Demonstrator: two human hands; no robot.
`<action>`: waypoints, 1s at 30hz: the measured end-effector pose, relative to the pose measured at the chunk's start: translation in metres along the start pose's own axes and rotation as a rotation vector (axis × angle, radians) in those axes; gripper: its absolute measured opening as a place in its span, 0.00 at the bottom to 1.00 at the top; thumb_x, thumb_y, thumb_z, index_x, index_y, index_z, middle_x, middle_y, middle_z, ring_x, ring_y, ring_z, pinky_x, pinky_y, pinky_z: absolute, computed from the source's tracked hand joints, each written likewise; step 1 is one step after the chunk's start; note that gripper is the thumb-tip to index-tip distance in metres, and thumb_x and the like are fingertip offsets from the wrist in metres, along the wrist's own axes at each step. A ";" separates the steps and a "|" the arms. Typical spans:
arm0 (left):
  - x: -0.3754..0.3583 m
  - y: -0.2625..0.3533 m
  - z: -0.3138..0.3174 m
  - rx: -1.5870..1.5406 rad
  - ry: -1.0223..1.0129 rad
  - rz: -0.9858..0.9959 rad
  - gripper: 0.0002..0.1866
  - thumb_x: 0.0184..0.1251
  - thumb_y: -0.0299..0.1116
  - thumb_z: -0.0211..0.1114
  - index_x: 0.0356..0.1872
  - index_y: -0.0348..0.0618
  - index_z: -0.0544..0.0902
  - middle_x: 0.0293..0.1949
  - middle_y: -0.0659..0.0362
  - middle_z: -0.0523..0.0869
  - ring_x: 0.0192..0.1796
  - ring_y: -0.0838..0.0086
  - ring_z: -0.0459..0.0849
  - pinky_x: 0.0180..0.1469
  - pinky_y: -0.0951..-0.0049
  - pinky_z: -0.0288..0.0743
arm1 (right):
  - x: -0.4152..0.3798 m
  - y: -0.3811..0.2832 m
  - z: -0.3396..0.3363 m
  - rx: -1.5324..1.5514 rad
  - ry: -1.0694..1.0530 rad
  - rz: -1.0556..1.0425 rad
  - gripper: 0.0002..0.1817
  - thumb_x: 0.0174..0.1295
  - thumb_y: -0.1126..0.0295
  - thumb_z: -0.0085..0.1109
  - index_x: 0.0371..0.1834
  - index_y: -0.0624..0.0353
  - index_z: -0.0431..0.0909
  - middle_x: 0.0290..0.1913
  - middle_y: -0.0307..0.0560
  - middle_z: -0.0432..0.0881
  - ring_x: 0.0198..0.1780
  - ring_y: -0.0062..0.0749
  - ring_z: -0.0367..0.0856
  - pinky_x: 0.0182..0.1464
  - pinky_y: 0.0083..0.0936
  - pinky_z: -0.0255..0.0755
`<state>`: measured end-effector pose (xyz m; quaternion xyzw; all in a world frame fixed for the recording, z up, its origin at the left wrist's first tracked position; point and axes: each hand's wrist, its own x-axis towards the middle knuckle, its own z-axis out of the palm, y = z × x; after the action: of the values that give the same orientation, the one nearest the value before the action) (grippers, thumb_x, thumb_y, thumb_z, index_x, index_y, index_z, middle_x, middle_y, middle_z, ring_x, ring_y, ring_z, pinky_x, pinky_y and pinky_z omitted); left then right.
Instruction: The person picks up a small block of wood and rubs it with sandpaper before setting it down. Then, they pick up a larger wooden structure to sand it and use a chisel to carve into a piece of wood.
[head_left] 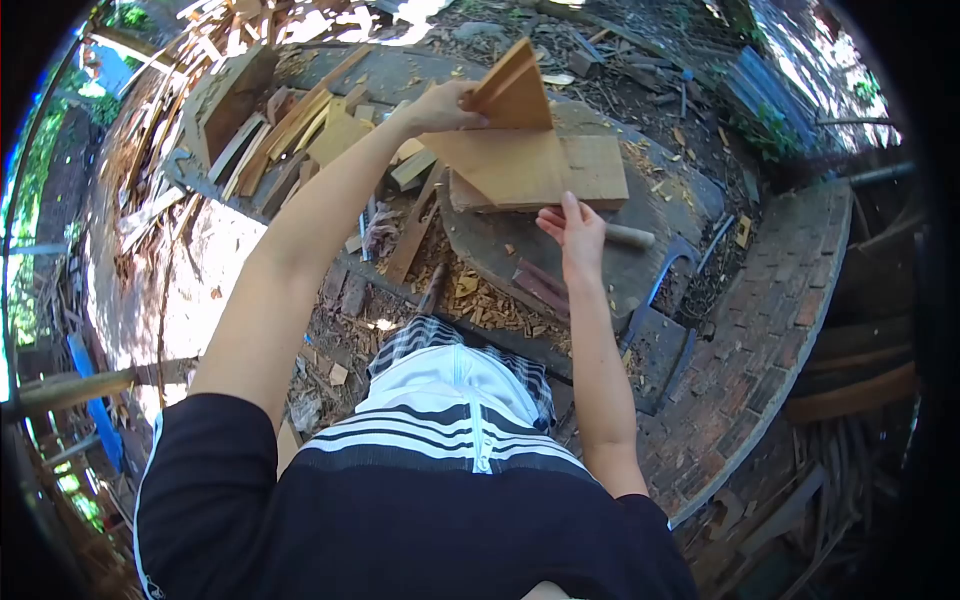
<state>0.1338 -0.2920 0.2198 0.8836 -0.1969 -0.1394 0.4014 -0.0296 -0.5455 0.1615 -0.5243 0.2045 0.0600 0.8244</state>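
Note:
My left hand (450, 106) is closed on an upright, roughly triangular wooden piece (515, 92). Below it a flat, light-brown wooden board (505, 165) meets its lower edge, with one corner cut at a slant. My right hand (574, 232) pinches the near edge of that board, thumb on top and fingers curled beneath. Both pieces are over a thick wooden block (600, 172), which they partly cover. A pale round handle (630, 236) sticks out just right of my right hand; its other end is hidden.
The block rests on a worn work surface (480, 240) strewn with wood chips (490, 300). Close by lie a reddish-brown wood piece (541, 290) and a blue curved tool frame (660, 285). Several wood offcuts (290, 140) are heaped at left. A low brick ledge (770, 320) curves along the right.

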 end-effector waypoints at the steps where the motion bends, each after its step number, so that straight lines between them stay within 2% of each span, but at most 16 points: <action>1: -0.003 -0.001 -0.005 0.001 -0.054 -0.015 0.29 0.59 0.34 0.72 0.63 0.45 0.76 0.49 0.58 0.86 0.44 0.74 0.83 0.49 0.69 0.78 | 0.003 -0.001 0.000 0.035 0.027 -0.018 0.18 0.72 0.62 0.55 0.44 0.73 0.77 0.35 0.51 0.83 0.34 0.32 0.85 0.37 0.26 0.85; 2: -0.009 -0.002 -0.010 -0.090 -0.075 -0.091 0.29 0.61 0.36 0.70 0.65 0.47 0.75 0.51 0.56 0.86 0.48 0.70 0.84 0.53 0.65 0.78 | 0.007 -0.003 -0.002 0.020 0.022 -0.018 0.18 0.72 0.63 0.56 0.45 0.73 0.77 0.35 0.50 0.83 0.34 0.32 0.85 0.37 0.26 0.85; 3: -0.015 -0.003 -0.014 -0.091 -0.051 -0.108 0.29 0.61 0.36 0.70 0.65 0.47 0.75 0.51 0.56 0.86 0.48 0.70 0.84 0.53 0.65 0.78 | 0.010 -0.005 -0.006 -0.002 0.010 -0.008 0.18 0.72 0.63 0.56 0.45 0.74 0.77 0.36 0.51 0.83 0.34 0.32 0.86 0.37 0.27 0.85; 6: -0.038 -0.026 -0.035 0.129 -0.018 -0.082 0.28 0.65 0.39 0.67 0.66 0.50 0.75 0.53 0.53 0.85 0.51 0.68 0.84 0.56 0.66 0.77 | 0.010 -0.010 -0.011 -0.083 -0.002 0.028 0.18 0.71 0.62 0.58 0.44 0.71 0.78 0.35 0.50 0.84 0.33 0.31 0.86 0.37 0.27 0.86; 9: -0.080 -0.060 -0.055 0.058 0.013 -0.204 0.29 0.61 0.43 0.69 0.63 0.48 0.77 0.50 0.51 0.87 0.52 0.66 0.85 0.55 0.67 0.77 | 0.005 -0.009 -0.013 -0.112 -0.012 0.054 0.17 0.70 0.62 0.59 0.43 0.70 0.78 0.35 0.50 0.84 0.33 0.31 0.86 0.37 0.26 0.86; 10: -0.097 -0.074 -0.058 0.064 0.058 -0.248 0.26 0.62 0.41 0.69 0.61 0.46 0.80 0.46 0.52 0.88 0.47 0.69 0.86 0.53 0.68 0.78 | 0.003 -0.009 -0.014 -0.100 -0.006 0.050 0.18 0.71 0.62 0.59 0.44 0.71 0.77 0.35 0.51 0.84 0.33 0.32 0.86 0.37 0.27 0.86; 13: -0.149 -0.123 -0.068 -0.066 0.055 -0.399 0.24 0.65 0.39 0.66 0.62 0.43 0.79 0.47 0.55 0.88 0.47 0.71 0.85 0.54 0.69 0.76 | 0.000 -0.011 -0.012 -0.090 0.002 0.052 0.18 0.71 0.62 0.59 0.44 0.71 0.76 0.35 0.52 0.84 0.32 0.33 0.86 0.37 0.28 0.86; 16: -0.203 -0.178 -0.063 -0.056 0.084 -0.508 0.24 0.66 0.39 0.66 0.62 0.43 0.79 0.46 0.55 0.87 0.43 0.75 0.85 0.50 0.71 0.78 | 0.000 -0.015 -0.013 -0.076 0.073 0.072 0.16 0.70 0.62 0.60 0.43 0.68 0.76 0.34 0.51 0.83 0.31 0.33 0.86 0.37 0.28 0.86; 18: -0.230 -0.215 -0.050 -0.144 0.102 -0.666 0.23 0.66 0.38 0.65 0.61 0.43 0.79 0.46 0.56 0.87 0.40 0.77 0.85 0.44 0.74 0.78 | 0.002 -0.020 -0.014 -0.097 0.098 0.087 0.15 0.70 0.62 0.60 0.43 0.68 0.76 0.34 0.51 0.84 0.31 0.33 0.86 0.37 0.29 0.86; 19: -0.235 -0.213 -0.039 -0.164 0.085 -0.670 0.23 0.66 0.38 0.65 0.61 0.43 0.79 0.46 0.56 0.87 0.40 0.77 0.85 0.44 0.74 0.78 | 0.001 -0.023 -0.017 -0.104 0.119 0.092 0.15 0.70 0.63 0.60 0.43 0.67 0.76 0.34 0.51 0.84 0.31 0.33 0.86 0.37 0.29 0.86; 21: -0.252 -0.211 -0.027 -0.234 0.138 -0.863 0.21 0.67 0.39 0.65 0.58 0.43 0.81 0.45 0.57 0.88 0.37 0.77 0.85 0.39 0.77 0.78 | 0.002 -0.027 -0.018 -0.130 0.131 0.120 0.15 0.70 0.62 0.60 0.44 0.66 0.76 0.34 0.51 0.84 0.32 0.33 0.86 0.37 0.29 0.86; 23: -0.263 -0.245 0.007 -0.318 0.151 -0.827 0.19 0.66 0.39 0.65 0.56 0.43 0.82 0.44 0.57 0.88 0.37 0.77 0.86 0.38 0.77 0.77 | -0.002 -0.032 -0.016 -0.158 0.140 0.135 0.15 0.70 0.62 0.60 0.44 0.66 0.76 0.35 0.50 0.84 0.33 0.33 0.86 0.38 0.29 0.86; 25: -0.257 -0.249 0.045 -0.110 0.080 -0.702 0.19 0.61 0.41 0.67 0.51 0.42 0.85 0.41 0.53 0.90 0.39 0.64 0.88 0.45 0.67 0.81 | -0.009 -0.034 -0.008 -0.198 0.190 0.141 0.16 0.70 0.61 0.60 0.44 0.66 0.77 0.34 0.49 0.83 0.34 0.32 0.86 0.39 0.29 0.86; 27: -0.244 -0.236 0.083 -0.173 -0.026 -0.602 0.24 0.64 0.41 0.67 0.59 0.42 0.79 0.46 0.53 0.86 0.40 0.72 0.86 0.42 0.71 0.79 | -0.015 -0.035 -0.003 -0.255 0.260 0.094 0.17 0.70 0.60 0.59 0.46 0.66 0.78 0.33 0.46 0.82 0.32 0.30 0.84 0.38 0.28 0.85; 28: -0.237 -0.219 0.102 -0.188 -0.039 -0.593 0.24 0.64 0.41 0.67 0.59 0.42 0.79 0.46 0.53 0.86 0.40 0.72 0.86 0.42 0.71 0.79 | -0.021 -0.036 0.001 -0.266 0.278 0.091 0.17 0.70 0.60 0.59 0.46 0.66 0.78 0.33 0.46 0.82 0.32 0.30 0.84 0.38 0.28 0.85; 30: -0.223 -0.168 0.134 0.035 0.034 -0.604 0.36 0.60 0.50 0.69 0.67 0.46 0.68 0.56 0.48 0.79 0.53 0.57 0.80 0.53 0.61 0.75 | -0.035 -0.037 0.012 -0.386 0.344 0.040 0.17 0.72 0.59 0.57 0.47 0.65 0.79 0.33 0.44 0.81 0.31 0.27 0.83 0.37 0.26 0.83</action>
<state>-0.0775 -0.1762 0.0258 0.9112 0.0792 -0.2344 0.3294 -0.0465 -0.5474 0.2109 -0.6704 0.3367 0.0240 0.6608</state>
